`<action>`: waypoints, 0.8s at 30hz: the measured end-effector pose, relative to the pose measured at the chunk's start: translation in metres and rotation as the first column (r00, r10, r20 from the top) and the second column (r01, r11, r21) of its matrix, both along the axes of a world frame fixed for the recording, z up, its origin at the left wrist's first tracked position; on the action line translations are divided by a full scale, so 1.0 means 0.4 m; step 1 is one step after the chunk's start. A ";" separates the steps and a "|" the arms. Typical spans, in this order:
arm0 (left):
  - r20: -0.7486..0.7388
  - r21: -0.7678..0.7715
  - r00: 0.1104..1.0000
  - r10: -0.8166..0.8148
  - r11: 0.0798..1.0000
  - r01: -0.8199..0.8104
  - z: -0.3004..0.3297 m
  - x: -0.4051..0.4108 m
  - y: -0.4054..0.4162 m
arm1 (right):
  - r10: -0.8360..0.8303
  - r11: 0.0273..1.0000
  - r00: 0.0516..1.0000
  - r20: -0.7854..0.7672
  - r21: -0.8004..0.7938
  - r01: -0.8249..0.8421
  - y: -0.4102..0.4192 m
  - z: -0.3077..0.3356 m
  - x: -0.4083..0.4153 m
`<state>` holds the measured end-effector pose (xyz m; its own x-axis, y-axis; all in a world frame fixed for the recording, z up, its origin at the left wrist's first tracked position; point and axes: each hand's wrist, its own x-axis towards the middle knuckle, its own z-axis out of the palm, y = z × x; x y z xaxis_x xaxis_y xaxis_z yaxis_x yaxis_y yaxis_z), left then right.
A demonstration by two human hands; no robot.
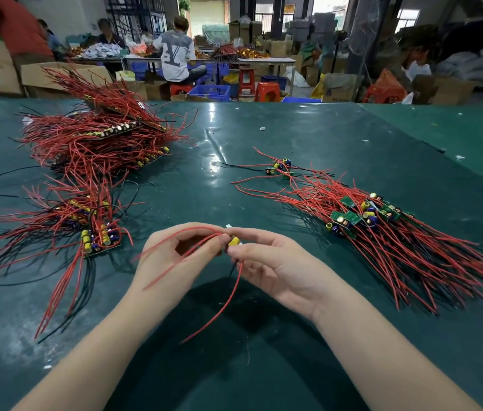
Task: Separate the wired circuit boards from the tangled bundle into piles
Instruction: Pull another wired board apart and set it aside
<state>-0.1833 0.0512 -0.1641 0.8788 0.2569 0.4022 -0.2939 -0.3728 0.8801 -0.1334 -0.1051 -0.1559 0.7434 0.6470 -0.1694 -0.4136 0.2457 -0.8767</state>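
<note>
Between the two hands: a small circuit board [234,241] with a yellow capacitor is being held just above the green table [293,137], close to the person's body.
Left hand [172,256]: its fingertips are pinching the red wires [192,250] where they meet the board, and the loose ends are trailing left and down.
Right hand [275,262]: its thumb and fingers are clamping the board itself; one red lead is hanging toward the table edge.
Long axis: the wires are running left to right, board end toward the right hand.
Nearer pile: the sorted pile [382,229] is lying right of the right hand, well apart; the tangled bundle [86,221] is lying to the left.
Likely next: the right hand is probably carrying the board rightward.
</note>
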 end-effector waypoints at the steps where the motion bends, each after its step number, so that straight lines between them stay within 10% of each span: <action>1: 0.003 0.022 1.000 0.014 1.000 -0.014 -0.001 0.000 0.000 | 0.008 1.000 1.000 0.013 -0.013 -0.008 0.000 0.000 -0.002; 4: 0.039 0.113 0.997 0.059 0.992 -0.063 -0.005 0.001 -0.009 | 0.016 0.992 0.994 0.108 -0.124 -0.003 0.002 0.001 -0.007; 12: -0.012 -0.241 0.999 0.030 0.970 -0.032 -0.010 0.008 -0.002 | 0.072 0.921 0.912 0.404 -0.378 0.095 -0.003 0.004 -0.010; 24: -0.057 -0.619 0.988 -0.142 0.782 0.077 0.009 0.005 0.008 | 0.063 0.940 0.946 0.318 -0.337 0.051 -0.002 0.004 -0.002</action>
